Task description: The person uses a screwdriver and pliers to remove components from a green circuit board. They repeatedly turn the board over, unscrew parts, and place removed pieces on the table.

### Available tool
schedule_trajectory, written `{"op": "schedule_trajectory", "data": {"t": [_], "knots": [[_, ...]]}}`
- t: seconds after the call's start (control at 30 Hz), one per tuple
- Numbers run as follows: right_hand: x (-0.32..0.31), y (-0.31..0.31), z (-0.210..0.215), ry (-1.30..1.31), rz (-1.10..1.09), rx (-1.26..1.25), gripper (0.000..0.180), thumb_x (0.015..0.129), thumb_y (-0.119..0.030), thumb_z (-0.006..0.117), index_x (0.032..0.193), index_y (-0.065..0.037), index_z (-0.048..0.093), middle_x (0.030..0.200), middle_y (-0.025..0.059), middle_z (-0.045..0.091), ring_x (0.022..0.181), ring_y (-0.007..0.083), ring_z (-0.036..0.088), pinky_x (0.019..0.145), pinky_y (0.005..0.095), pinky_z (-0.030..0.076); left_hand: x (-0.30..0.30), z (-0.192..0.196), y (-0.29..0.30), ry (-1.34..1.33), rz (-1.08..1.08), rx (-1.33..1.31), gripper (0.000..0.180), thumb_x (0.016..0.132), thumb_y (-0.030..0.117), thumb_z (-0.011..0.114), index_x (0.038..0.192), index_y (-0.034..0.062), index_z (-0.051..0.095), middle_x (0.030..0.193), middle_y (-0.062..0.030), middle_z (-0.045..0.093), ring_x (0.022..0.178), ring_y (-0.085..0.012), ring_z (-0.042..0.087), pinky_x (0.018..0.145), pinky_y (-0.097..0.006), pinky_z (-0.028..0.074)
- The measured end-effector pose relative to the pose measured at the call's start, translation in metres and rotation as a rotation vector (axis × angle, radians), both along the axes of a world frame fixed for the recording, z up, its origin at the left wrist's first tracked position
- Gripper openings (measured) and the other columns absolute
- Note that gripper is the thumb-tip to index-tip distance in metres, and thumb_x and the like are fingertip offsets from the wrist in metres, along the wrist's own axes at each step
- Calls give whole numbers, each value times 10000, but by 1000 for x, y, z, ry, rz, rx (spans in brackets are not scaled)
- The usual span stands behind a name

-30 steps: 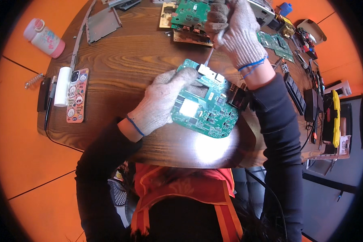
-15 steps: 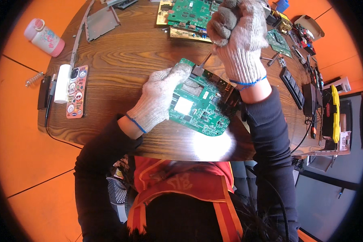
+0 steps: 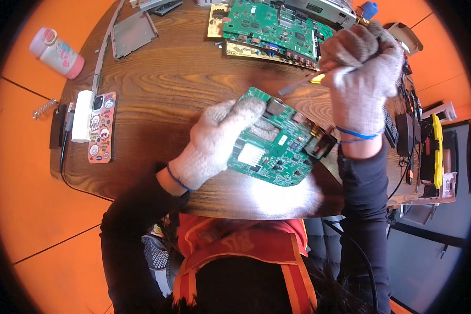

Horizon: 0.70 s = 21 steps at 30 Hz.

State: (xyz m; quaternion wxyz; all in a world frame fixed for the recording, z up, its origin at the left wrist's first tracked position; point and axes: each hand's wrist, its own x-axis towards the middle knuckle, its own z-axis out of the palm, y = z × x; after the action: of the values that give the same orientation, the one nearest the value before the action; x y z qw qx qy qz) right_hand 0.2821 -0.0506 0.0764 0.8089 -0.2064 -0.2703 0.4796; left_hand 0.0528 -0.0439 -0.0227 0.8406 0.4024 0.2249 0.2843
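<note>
Head view: left hand (image 3: 212,138) clamped on a green circuit board (image 3: 277,163), right hand (image 3: 363,78) closed round a flat-bladed screwdriver (image 3: 300,84); prying, I'd judge, next needing its tip against a metal connector (image 3: 275,107).

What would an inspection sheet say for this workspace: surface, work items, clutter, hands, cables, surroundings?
Surface: brown wood-grain table, brightly lit by the front edge.
Job's things: flat green circuit board; grey metal-shafted tool, tip near the board.
Clutter: stacked green and tan circuit boards; phone in patterned pink case.
Hands: gloved left hand grips the board; gloved right hand grips the tool.
Cables: black cable at table's left edge.
Surroundings: orange floor with dark seams.
</note>
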Motion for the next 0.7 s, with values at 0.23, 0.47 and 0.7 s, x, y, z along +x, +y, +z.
{"op": "schedule_trajectory", "data": {"t": [0.23, 0.47, 0.7], "knots": [[11, -38, 25, -1109, -508, 249, 156, 928, -128, 493, 793, -67, 542, 702, 4, 572, 612, 136, 570, 572, 259, 479, -11, 0, -15, -146, 244, 505, 199, 999, 120, 659, 1139, -14, 707, 985, -66, 761, 885, -106, 694, 766, -261, 564], [-19, -52, 49, -2458, -1360, 462, 23, 735, -21, 631, 758, -25, 630, 852, 130, 680, 757, 242, 681, 659, 324, 567, -15, 14, -16, -21, 220, 736, 275, 952, 74, 689, 1205, -32, 681, 1084, -153, 738, 907, -172, 721, 804, -297, 588], [-39, -22, 34, -1058, -198, 197, 147, 970, -211, 552, 964, -73, 602, 752, 7, 586, 623, 154, 581, 565, 320, 490, -10, 1, -14, -127, 280, 698, 247, 973, 122, 680, 1166, -31, 678, 999, -115, 753, 855, -152, 730, 766, -261, 584]]}}
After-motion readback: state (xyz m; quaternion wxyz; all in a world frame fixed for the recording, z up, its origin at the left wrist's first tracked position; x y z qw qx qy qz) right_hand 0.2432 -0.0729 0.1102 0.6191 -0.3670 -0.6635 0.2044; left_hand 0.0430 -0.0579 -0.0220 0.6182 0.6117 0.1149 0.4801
